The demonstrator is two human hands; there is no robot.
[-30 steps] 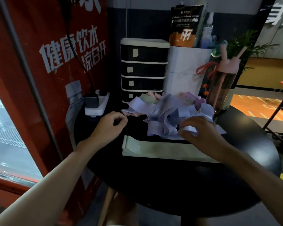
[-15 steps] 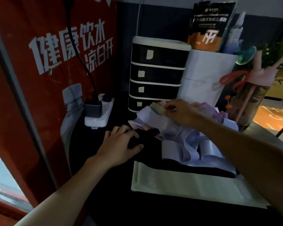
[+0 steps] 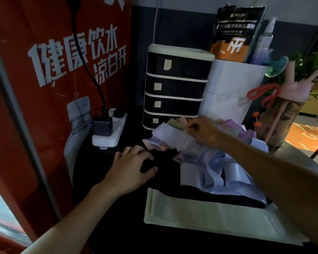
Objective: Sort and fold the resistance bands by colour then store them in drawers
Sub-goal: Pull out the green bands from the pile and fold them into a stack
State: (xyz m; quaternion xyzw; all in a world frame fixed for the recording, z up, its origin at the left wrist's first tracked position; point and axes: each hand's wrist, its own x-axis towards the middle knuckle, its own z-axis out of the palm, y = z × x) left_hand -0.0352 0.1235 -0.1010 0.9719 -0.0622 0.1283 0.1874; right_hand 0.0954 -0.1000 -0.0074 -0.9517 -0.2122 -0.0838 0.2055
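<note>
Resistance bands [image 3: 209, 171], head view: heaped loose on dark table [image 3: 117, 226], right of centre, far edge against the base of the 4-drawer unit [image 3: 176, 85]. Mostly lavender, with pink and purple mixed in. All 4 drawers closed.

Flat green band [image 3: 200, 215]: laid out at the table's near side, apart from the heap, long axis running left to right.

Upper green band [image 3: 174, 124]: showing at the heap's far-left top, just in front of the lowest drawer.

Right hand [image 3: 204, 132]: extended over the heap, thumb and fingertips pinched at the upper green band's right edge. Contact partly hidden by the knuckles.

Left hand [image 3: 130, 169]: palm down on bare table, fingers spread, holding nothing, just beside the heap's left tip.

Judged next move: draw the upper green band toward the body and down onto the flat green band, long axes matched. Right hand nearer by far, with the left hand free to steady the heap or take the loose end.
</note>
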